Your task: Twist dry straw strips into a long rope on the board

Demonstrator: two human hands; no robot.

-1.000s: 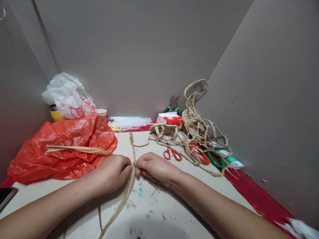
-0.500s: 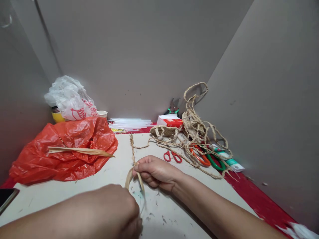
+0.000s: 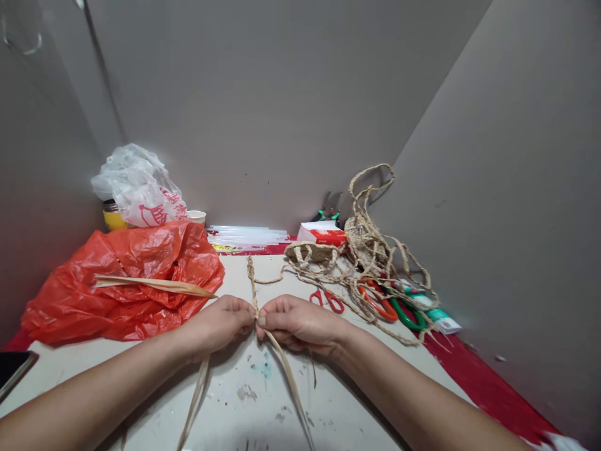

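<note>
Since the earlier frame the left hand has gone from low and close to the camera back up to the braid, and now meets the right hand at mid-surface.

At far left a phone lies at the edge of the surface. Beyond it sits a red bag with a flat dry leaf across it, and behind that a white bag over a yellow jar, with a paper cup just beside.

The left hand has its fingers pinched together on the near end of the braid, and one pale strand runs from it toward the camera. The braid runs straight away from the hands toward the back of the surface. The right hand pinches the same spot, its fingers clamped on it, and a second strand trails down from there.

Further right lie small red scissors, a heap of twisted rope, orange scissors and green scissors partly under the rope, and a red-and-white box behind.
</note>
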